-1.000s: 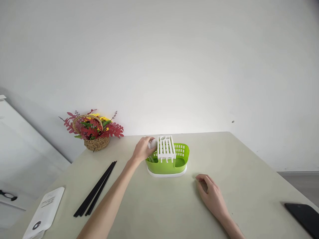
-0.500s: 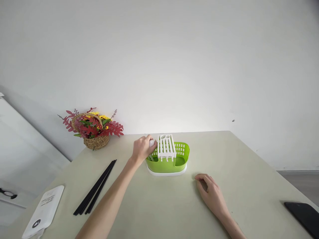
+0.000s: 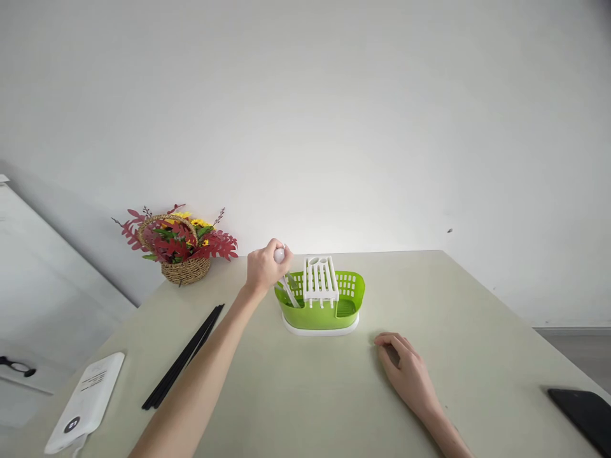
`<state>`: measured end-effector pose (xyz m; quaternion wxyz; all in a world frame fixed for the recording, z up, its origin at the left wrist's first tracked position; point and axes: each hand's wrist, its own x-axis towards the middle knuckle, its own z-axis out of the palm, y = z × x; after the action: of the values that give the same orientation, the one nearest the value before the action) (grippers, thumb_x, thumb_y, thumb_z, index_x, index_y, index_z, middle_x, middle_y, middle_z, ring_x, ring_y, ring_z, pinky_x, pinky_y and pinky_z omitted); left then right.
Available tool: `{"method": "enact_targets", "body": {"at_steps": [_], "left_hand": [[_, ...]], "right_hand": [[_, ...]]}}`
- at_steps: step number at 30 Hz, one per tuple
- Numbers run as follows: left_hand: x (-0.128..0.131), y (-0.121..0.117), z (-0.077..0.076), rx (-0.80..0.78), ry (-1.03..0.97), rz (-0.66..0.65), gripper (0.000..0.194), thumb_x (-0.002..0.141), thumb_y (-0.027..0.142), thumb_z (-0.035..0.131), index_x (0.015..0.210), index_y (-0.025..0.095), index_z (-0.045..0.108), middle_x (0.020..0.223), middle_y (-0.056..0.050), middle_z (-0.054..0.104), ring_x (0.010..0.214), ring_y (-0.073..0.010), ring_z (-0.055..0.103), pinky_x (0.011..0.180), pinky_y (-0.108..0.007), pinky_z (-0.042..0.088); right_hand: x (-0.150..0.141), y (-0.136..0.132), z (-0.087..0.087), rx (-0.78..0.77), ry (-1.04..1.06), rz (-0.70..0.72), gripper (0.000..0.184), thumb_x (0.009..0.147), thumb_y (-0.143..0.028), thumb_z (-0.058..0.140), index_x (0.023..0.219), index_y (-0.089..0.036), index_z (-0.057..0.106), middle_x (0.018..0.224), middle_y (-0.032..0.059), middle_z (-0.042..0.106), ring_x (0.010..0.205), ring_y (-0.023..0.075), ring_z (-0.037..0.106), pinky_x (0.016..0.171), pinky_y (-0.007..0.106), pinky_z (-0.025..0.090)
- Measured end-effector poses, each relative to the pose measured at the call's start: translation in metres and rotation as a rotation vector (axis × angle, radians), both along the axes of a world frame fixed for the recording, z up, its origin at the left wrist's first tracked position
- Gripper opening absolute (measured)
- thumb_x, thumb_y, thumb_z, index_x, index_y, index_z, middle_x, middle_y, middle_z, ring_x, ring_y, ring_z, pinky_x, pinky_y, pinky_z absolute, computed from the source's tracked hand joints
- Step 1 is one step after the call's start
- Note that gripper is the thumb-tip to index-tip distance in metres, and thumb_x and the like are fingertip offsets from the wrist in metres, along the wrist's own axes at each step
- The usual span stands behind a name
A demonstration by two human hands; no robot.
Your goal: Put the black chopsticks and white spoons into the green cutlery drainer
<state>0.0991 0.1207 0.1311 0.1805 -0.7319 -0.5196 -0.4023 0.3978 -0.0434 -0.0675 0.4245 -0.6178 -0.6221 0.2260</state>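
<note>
My left hand point(image 3: 265, 270) is closed around white spoons point(image 3: 279, 256), with one rounded bowl showing at the top of my grip. Their handles slant down into the left end of the green utensil basket point(image 3: 319, 319); how many I hold is partly hidden by my fingers. A white slotted rack point(image 3: 321, 280) with round holes and small hooks spans the basket's middle, and a white base tray sits underneath. To the right of the basket, my right hand point(image 3: 405, 366) rests on the table, loosely curled and holding nothing.
Black chopsticks point(image 3: 184, 356) lie left of my left forearm. A white power bank point(image 3: 88, 401) with a cable is at the left edge, a black phone point(image 3: 580, 413) at the right. A wicker basket point(image 3: 186, 271) of artificial flowers stands by the wall.
My left hand has moved slightly up and left, and the spoon handles show more clearly at the basket's left end. My right hand has stayed in place.
</note>
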Motion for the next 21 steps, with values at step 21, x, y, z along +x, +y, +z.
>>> {"method": "enact_targets", "body": {"at_steps": [21], "left_hand": [[-0.095,0.027,0.037,-0.203,-0.993,0.002,0.025,0.077,0.042,0.051,0.062,0.025,0.041,0.052,0.006,0.036,0.049,-0.0121,0.036,0.045,-0.026,0.030]], "right_hand": [[0.001,-0.003,0.001,-0.011,-0.007,-0.018,0.024,0.094,-0.039,0.047,0.099,-0.027,0.067,0.114,0.0069,0.072,0.106,0.0259,0.065,0.088,0.038,0.052]]}}
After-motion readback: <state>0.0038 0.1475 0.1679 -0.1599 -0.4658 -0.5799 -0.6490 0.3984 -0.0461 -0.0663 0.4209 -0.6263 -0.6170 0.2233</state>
